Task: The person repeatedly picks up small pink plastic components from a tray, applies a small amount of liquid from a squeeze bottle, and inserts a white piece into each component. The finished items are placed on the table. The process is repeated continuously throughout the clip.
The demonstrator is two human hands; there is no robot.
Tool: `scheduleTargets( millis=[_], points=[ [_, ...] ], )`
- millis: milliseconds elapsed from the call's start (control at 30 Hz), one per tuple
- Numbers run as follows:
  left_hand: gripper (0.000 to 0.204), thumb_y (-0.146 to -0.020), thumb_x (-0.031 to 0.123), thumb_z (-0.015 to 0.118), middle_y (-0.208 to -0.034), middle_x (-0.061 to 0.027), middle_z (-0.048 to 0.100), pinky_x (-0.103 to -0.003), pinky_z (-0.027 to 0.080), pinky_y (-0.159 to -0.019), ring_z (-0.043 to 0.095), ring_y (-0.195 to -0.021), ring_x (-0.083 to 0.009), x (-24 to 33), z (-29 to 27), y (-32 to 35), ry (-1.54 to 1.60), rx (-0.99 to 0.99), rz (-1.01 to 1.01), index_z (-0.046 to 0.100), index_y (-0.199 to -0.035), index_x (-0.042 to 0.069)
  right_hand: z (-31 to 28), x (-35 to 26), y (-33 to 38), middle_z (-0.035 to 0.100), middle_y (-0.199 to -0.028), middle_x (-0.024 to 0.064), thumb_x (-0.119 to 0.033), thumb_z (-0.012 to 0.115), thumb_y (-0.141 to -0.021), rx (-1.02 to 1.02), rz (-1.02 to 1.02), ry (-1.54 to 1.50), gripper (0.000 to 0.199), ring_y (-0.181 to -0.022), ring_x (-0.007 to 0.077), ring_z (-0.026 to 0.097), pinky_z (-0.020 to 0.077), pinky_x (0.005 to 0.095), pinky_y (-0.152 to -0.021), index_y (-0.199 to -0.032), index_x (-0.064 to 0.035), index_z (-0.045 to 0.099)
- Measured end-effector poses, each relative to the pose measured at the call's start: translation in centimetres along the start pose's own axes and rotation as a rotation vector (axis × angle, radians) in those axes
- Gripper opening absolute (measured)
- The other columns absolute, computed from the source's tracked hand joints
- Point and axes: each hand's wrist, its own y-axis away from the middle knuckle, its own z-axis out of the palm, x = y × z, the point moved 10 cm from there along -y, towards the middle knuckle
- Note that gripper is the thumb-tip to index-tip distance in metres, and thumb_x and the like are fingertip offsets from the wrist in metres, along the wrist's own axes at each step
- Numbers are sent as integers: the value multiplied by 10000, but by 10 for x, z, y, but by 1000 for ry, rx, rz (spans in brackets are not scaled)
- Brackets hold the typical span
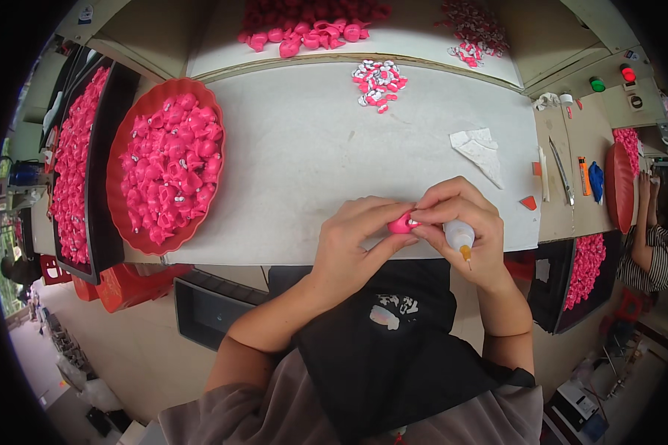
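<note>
Between the fingertips of my left hand is a small rounded pink plastic part, held just over the near edge of the white work surface. My right hand meets it from the other side, its thumb and forefinger pressed at a small white spot on the part. Tucked in the palm and lower fingers of the same hand is a translucent glue bottle with an amber needle tip pointing down toward me. The fingers partly cover the pink part, so its full shape is hidden.
A red scalloped basin heaped with pink parts stands at the left. Small pink-and-white pieces lie at the back; more pink parts fill the shelf. Right of centre are a crumpled white cloth, tweezers and an orange marker.
</note>
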Motion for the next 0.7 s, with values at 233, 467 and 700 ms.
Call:
scheduleTargets(
  millis=[233,467,700],
  points=[
    [249,-715,74,684,-877,-77,626,-298,457,-705,587,-801,-196,-6,3,0,123,-56,-66,624,-952,24,4,-5,3,545,-916,81,17,700,-663,-14,-83,79,207,-720,152,575,461,249,-612,-853,-42,639],
    [235,-797,53,621,-924,-67,620,-238,467,-771,581,-871,-114,-30,34,16,840,-270,-543,590,-1014,-32,10,-11,7,520,-981,94,-22,745,-607,-105,-104,211,372,-703,155,580,466,239,-575,-958,-60,630],
    [233,-790,59,623,-932,-109,637,-257,488,-781,616,-857,-151,-28,41,19,937,-305,-584,608,-1010,-16,12,-19,2,568,-906,94,-79,765,-592,-127,-265,142,343,-736,192,600,503,271,-600,-904,-39,628]
  ],
)
